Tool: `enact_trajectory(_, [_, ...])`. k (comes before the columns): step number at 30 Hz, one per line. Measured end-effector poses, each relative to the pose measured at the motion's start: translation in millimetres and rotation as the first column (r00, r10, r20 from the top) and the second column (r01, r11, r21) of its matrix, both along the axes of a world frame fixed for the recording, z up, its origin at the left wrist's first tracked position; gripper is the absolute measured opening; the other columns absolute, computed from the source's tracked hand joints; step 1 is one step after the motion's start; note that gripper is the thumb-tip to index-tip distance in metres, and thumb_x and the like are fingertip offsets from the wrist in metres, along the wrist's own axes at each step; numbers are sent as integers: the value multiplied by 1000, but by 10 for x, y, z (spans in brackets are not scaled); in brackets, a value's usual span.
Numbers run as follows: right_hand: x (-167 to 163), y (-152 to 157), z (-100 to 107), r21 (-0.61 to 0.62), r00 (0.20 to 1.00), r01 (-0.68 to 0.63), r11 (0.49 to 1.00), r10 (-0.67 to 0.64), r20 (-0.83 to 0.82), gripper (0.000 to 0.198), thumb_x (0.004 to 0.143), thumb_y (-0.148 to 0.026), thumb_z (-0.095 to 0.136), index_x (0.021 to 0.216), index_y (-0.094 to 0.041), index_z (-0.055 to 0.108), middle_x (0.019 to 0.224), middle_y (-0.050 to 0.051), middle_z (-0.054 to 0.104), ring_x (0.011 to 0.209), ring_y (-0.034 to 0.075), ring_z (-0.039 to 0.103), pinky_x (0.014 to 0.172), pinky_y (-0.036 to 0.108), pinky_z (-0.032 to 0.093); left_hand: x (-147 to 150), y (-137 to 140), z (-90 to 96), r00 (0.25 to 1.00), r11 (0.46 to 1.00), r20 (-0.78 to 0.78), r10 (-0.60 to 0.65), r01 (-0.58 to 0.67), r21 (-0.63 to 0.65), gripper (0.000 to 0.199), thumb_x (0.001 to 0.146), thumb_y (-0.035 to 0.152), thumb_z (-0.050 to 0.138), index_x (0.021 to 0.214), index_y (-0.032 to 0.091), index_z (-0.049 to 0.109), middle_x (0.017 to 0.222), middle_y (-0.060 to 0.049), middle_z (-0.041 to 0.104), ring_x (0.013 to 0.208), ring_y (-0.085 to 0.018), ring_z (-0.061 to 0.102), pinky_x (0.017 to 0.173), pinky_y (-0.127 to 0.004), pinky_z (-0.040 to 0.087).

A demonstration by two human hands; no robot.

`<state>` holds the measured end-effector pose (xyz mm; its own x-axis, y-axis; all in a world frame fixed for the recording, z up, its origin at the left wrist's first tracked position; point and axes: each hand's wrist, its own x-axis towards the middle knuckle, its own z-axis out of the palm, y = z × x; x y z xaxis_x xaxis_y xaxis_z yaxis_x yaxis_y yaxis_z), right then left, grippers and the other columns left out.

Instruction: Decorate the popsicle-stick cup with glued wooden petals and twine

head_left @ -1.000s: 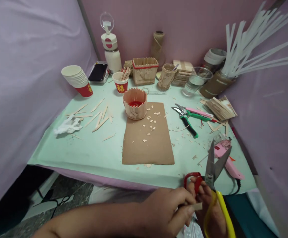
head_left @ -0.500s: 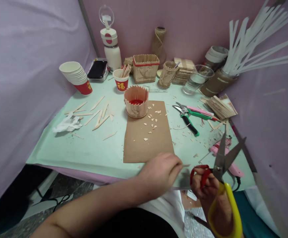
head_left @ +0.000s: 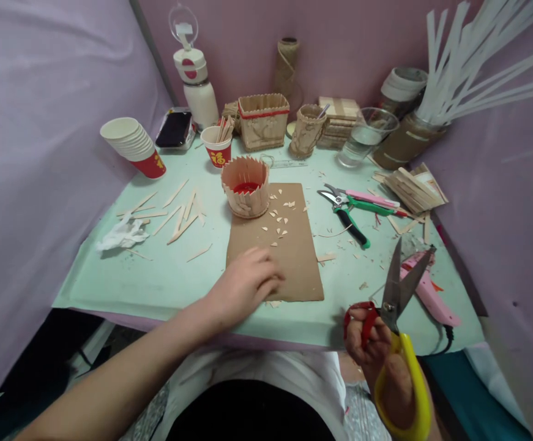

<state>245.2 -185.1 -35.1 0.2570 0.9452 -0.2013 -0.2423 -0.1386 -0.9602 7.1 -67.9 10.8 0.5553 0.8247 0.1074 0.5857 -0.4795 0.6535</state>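
My right hand (head_left: 376, 343) grips a pair of scissors (head_left: 397, 291) with one red handle and one yellow handle, its blades spread apart and pointing up. My left hand (head_left: 248, 278) is low over the brown cardboard sheet (head_left: 298, 269), fingers loosely bent, and no object shows in it. Small wood chips (head_left: 279, 222) lie scattered on the cardboard. At the sheet's far left corner stands a round cup of pointed wooden slats (head_left: 248, 199) with a red inside bottom. A short flat piece of wooden stick (head_left: 326, 258) rests by the cardboard's right edge.
Pruning shears (head_left: 346, 217) and a pink glue gun (head_left: 429, 294) lie to the right. Cut wooden sticks (head_left: 183, 217) and a crumpled tissue (head_left: 122, 234) are on the left. Behind stand paper cups (head_left: 133, 147), a wooden box (head_left: 264, 125) and a plastic cup of water (head_left: 362, 144).
My left hand has let go of a thin wooden piece, which now lies right of the cardboard, and has moved left over the sheet. The scissors remain in my right hand.
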Motion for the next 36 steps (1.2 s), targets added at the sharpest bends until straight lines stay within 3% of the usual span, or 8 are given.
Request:
enact_trajectory(2, [6,7,18,21,999,-44,999,44,-7,50,75,-62,66,109,-26,65,83,4,60,64,15,51,55,27,44,-58,-209,-85,999,995,-36,-29,32,95,16,91,22,58,83,18,70,84,-4,62,82,-18,54,72,-33,43])
enact_trajectory(4, [1,10,40,37,995,-96,995,96,-8,50,76,-60,66,111,-24,65,74,1,55,62,14,47,57,27,44,-47,-379,-179,999,979,-49,21,-10,206,15,91,18,57,84,17,71,79,-4,61,77,-17,51,68,-32,40])
enact_trajectory(8, [-27,-12,58,15,996,-90,996,90,-18,50,75,-58,69,111,-23,65,74,1,54,60,13,46,56,26,44,17,-527,-328,995,949,-64,70,-47,312,15,91,15,56,86,16,70,77,-5,60,75,-17,48,65,-31,39])
enact_trajectory(14, [-11,-77,6,-19,995,-94,995,95,31,52,75,-60,68,112,-23,63,96,7,63,73,16,58,64,26,50,4,-579,-397,994,924,-95,62,-22,381,16,92,11,52,91,12,67,79,-8,60,75,-18,47,65,-30,42])
enact_trajectory(20, [17,-102,-7,-51,974,-181,982,186,130,43,85,-50,60,115,-20,60,78,3,59,65,15,53,60,26,45,-12,-634,-403,981,907,-170,98,-17,421,16,93,13,49,88,13,65,80,-8,59,76,-19,49,67,-33,45])
enact_trajectory(28, [-11,-115,35,-86,975,-173,981,183,125,45,83,-50,62,118,-21,60,76,2,57,65,15,51,62,27,46,-136,-518,-376,982,876,-180,-63,141,462,18,91,8,47,99,12,63,80,-8,61,73,-19,51,65,-33,47])
enact_trajectory(33, [-45,-97,65,-79,977,-176,981,184,110,41,83,-50,64,114,-23,62,79,3,60,67,14,53,62,25,46,-143,-508,-364,981,873,-177,-75,150,465,19,94,10,46,105,11,61,81,-8,61,75,-19,50,66,-31,48])
enact_trajectory(36, [-44,-101,54,-86,981,-172,981,179,80,44,81,-51,67,115,-24,63,91,6,65,73,16,59,64,25,48,-129,-509,-411,980,860,-186,-75,158,486,22,94,9,42,102,10,62,81,-9,61,75,-19,49,66,-31,47])
